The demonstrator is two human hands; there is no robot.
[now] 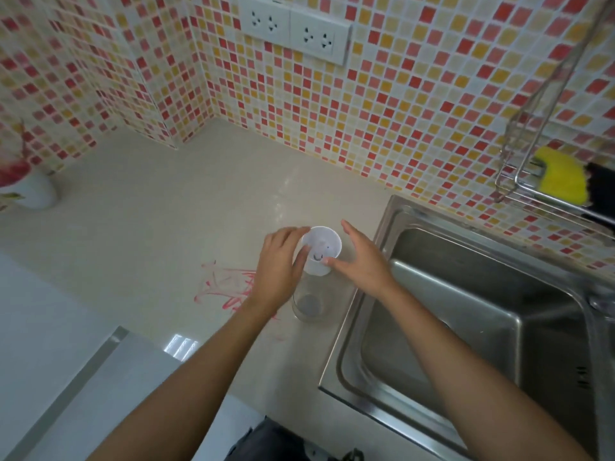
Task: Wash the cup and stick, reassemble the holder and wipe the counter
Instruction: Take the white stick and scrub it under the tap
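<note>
Two bare forearms reach over the desk [149, 227] to a white cup [321, 249] seated in the mouth of a clear glass holder [307, 304]. The left hand [278, 264] curls around the holder's left side at the cup's rim; the right hand [361, 257] is spread open, fingertips touching the cup's right side. Red scribbles [226, 287] lie left of the left hand, the sink [466, 294] right of the right hand.

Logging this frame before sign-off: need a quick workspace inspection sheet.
Surface: pale counter, red scribble marks unwiped.
Job's things: white cup atop clear glass holder, beside steel sink; stick not seen.
Clutter: white vase at far left.
Grippers: left hand touching the cup's side, grip unclear; right hand open, thumb at the cup.
Cables: nothing seen.
Surroundings: tiled wall, two sockets, wire rack holding yellow sponge.
</note>
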